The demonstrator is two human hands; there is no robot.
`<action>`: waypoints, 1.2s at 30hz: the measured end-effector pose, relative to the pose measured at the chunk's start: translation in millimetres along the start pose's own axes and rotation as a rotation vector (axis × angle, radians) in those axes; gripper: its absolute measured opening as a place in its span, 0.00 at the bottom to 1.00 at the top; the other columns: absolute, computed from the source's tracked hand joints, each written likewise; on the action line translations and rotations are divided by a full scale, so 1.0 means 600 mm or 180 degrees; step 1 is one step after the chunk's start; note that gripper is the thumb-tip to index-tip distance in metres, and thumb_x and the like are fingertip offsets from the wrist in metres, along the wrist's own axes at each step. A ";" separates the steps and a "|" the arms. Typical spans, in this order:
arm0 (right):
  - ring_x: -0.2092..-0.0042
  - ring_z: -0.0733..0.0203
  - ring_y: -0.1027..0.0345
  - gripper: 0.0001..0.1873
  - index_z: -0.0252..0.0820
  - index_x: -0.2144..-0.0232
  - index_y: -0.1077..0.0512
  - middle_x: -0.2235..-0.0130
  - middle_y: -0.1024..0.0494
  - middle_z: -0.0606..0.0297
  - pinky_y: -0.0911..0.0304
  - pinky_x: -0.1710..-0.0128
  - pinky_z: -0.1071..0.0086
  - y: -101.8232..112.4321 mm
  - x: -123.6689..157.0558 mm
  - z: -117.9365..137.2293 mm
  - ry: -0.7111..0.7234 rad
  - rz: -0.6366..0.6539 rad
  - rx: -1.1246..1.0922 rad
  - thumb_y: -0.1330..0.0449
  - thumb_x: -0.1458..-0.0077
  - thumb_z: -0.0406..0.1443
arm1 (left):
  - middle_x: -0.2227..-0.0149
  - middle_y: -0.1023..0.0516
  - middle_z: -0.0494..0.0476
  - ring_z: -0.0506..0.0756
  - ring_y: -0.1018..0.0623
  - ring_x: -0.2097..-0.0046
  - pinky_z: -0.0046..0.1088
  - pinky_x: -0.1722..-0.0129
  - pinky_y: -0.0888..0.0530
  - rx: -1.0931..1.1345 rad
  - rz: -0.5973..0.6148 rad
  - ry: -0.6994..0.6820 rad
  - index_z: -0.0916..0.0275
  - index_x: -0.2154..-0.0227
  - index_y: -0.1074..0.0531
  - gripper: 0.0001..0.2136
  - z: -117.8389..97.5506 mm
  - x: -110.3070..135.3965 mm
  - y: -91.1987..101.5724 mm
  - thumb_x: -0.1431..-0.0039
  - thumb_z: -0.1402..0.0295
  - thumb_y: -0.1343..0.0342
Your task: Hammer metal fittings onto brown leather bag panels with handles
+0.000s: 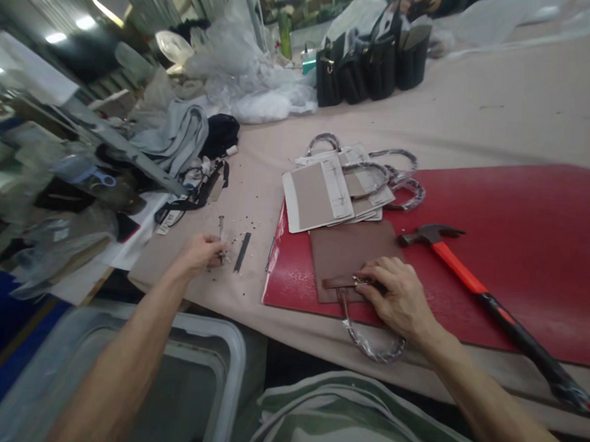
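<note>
White tag [163, 229] print illegible; brown panel [355, 247] lies on red mat [516, 246], partly beneath the right hand [397, 293], which pinches small metal hardware [358, 281], left hand [201, 253] well apart, fingers narrowed at a thin metal tool [221, 225], grip uncertain.

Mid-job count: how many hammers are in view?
1. The hammer lies on the red mat, its head beside the brown panel and its handle running past the mat's near edge. Others may be hidden in the clutter on the left.
</note>
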State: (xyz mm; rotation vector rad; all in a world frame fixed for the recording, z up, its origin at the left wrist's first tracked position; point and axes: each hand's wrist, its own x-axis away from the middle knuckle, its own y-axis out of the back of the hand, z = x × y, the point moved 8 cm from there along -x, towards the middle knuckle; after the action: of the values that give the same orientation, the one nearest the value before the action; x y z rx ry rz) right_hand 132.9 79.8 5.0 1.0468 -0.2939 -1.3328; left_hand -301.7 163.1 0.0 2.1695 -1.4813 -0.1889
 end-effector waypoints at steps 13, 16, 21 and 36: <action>0.59 0.53 0.33 0.09 0.45 0.60 0.22 0.58 0.21 0.60 0.45 0.60 0.60 -0.003 0.001 0.004 0.0052 0.0046 0.0163 0.39 0.37 0.42 | 0.59 0.19 0.59 0.55 0.18 0.58 0.28 0.57 0.21 0.1396 0.0689 -0.1298 0.62 0.55 0.27 0.14 -0.083 0.226 -0.219 0.40 0.61 0.36; 0.59 0.53 0.33 0.09 0.45 0.61 0.22 0.59 0.21 0.60 0.45 0.60 0.59 -0.003 0.000 0.005 0.0040 0.0055 0.0206 0.39 0.36 0.42 | 0.57 0.20 0.59 0.54 0.18 0.56 0.27 0.57 0.21 0.1396 0.0725 -0.1538 0.61 0.53 0.29 0.13 -0.081 0.247 -0.236 0.38 0.65 0.38; 0.59 0.54 0.33 0.09 0.45 0.61 0.22 0.59 0.21 0.60 0.46 0.61 0.60 -0.003 -0.001 0.005 0.0008 0.0091 0.0219 0.40 0.36 0.43 | 0.56 0.21 0.58 0.55 0.19 0.55 0.28 0.55 0.20 0.1277 0.0745 -0.1586 0.60 0.52 0.29 0.13 -0.069 0.244 -0.236 0.38 0.67 0.38; 0.59 0.53 0.33 0.12 0.44 0.59 0.21 0.58 0.21 0.58 0.48 0.61 0.60 -0.001 -0.003 0.014 0.0165 0.0041 0.0413 0.41 0.35 0.43 | 0.52 0.20 0.63 0.60 0.18 0.50 0.43 0.45 0.22 0.0856 0.0830 -0.2179 0.60 0.58 0.25 0.05 -0.086 0.274 -0.228 0.35 0.70 0.42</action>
State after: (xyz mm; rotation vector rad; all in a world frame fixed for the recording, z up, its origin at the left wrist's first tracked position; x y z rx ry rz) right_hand 126.1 77.4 9.9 1.1845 -0.3512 -1.2864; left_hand -102.7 69.9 6.1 2.1933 -2.2571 -0.7340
